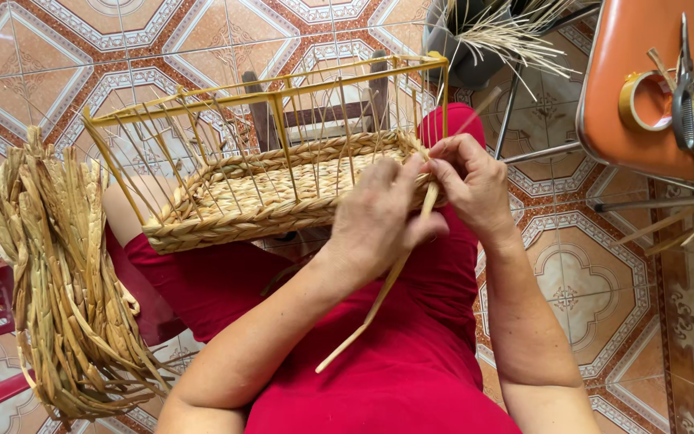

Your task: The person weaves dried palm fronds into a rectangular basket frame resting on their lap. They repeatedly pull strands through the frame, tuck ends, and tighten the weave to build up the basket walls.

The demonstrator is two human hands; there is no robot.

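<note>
A half-woven basket (259, 205) on a yellow wire frame (283, 84) rests on my lap, over red clothing. Its bottom and low walls are braided straw. My left hand (379, 217) presses against the basket's near right corner and pinches a long flat straw strand (379, 301) that trails down across my lap. My right hand (469, 181) grips the same strand at the corner, fingers closed around it beside an upright wire.
A thick bundle of dried braided straw (58, 281) hangs over a red chair at the left. An orange stool (644, 64) at the upper right carries a tape roll (644, 100), scissors and pliers (692, 96). A grey bucket of thin straw (483, 36) stands behind on patterned tiles.
</note>
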